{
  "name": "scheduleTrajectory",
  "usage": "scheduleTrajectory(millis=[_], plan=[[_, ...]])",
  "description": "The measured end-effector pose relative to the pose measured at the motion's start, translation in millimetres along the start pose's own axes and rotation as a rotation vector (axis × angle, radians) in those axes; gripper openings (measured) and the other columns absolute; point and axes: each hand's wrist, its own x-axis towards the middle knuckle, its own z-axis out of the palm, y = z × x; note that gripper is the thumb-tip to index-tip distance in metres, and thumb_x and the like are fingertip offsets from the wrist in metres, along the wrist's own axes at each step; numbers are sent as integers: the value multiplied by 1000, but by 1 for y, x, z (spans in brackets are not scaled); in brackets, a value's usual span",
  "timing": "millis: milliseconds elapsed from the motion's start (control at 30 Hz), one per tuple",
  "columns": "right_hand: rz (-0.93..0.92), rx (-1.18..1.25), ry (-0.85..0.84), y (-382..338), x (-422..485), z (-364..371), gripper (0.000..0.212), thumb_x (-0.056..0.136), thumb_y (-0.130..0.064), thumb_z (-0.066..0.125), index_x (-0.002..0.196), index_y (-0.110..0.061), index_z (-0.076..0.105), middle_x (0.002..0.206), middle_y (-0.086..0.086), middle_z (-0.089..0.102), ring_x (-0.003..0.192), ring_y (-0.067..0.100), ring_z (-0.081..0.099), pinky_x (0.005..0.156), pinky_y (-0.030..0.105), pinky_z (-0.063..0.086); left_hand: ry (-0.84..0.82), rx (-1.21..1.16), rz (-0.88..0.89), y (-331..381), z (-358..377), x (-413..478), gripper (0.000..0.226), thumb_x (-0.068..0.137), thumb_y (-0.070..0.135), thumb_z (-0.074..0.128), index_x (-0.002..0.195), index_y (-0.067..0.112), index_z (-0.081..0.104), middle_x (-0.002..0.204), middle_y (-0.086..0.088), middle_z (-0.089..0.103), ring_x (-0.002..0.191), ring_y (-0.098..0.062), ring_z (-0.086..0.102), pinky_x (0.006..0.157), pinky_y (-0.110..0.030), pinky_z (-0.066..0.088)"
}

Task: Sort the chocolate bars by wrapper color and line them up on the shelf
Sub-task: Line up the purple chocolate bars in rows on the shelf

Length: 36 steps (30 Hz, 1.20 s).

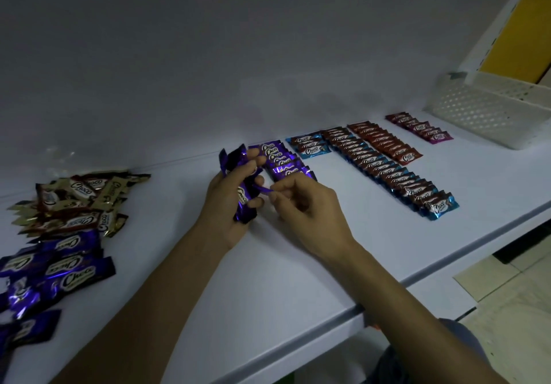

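Head view: our left hand (222, 205) grips a bunch of purple bars (242, 202), fingers curled round it. Our right hand (307, 205) pinches one wrapper end there, just beside the purple row (283, 161) on the shelf (268, 264).

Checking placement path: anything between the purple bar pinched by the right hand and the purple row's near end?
Nothing visible. The right hand pinches the purple bar right beside the purple row; the left hand's bundle sits to the other side.
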Motion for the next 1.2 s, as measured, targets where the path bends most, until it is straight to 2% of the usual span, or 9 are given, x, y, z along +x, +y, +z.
scheduleTrajectory(millis=[100,233,433,700,800,933,1000,1100,1200], plan=[[76,133,59,-5,0,-5,16,95,-10,54,81,-11,62,60,0,63,50,14,53,50,28,46,68,-6,6,6,-7,4,17,95,5,48,95,14,62,80,3,65,49,-3,47,33,-13,29],[154,242,120,-8,2,-12,21,98,-16,51,82,-5,60,46,0,55,37,13,44,42,21,37,28,36,-25,3,-7,1,14,95,11,48,94,15,62,71,4,60,46,-4,40,31,-14,25],[214,478,166,-15,3,-20,12,94,-5,52,96,-6,64,75,7,69,53,13,65,49,17,45,-28,227,18,-6,-4,-7,8,93,9,55,87,13,58,70,2,55,49,-5,40,34,-15,27],[210,672,159,-11,5,-22,26,88,7,57,110,-6,56,76,10,72,63,17,67,57,24,55,-76,364,92,-10,-4,-10,11,79,7,66,82,16,59,62,1,44,51,-7,35,38,-16,25],[219,547,132,-7,5,-21,16,89,1,59,105,-2,62,84,13,72,70,18,69,60,25,55,-32,385,107,-12,-4,-8,18,86,-1,61,80,16,60,61,-1,44,50,-8,33,38,-16,24],[195,322,120,0,11,-28,9,87,-1,63,86,-9,66,72,4,67,59,2,59,59,13,44,-33,385,114,-12,-5,-5,10,86,5,62,84,14,60,63,-1,47,51,-8,34,37,-16,26],[214,172,113,11,16,-43,7,86,-3,65,83,-9,67,68,4,63,57,4,54,60,18,43,-30,351,91,-11,-4,-5,4,86,17,63,86,13,61,69,-1,55,51,-6,37,37,-15,27],[226,-251,-27,27,24,-67,6,86,-16,68,82,-20,67,74,3,68,67,14,57,67,31,45,-33,302,57,-9,-1,-3,23,84,36,57,85,13,60,68,4,61,46,-4,39,34,-14,25],[218,-390,-100,31,27,-72,2,86,-23,68,88,-22,68,84,0,71,79,18,62,73,33,47,-22,311,56,-9,0,-3,24,96,33,48,87,14,60,68,5,61,46,-5,39,36,-14,23]])
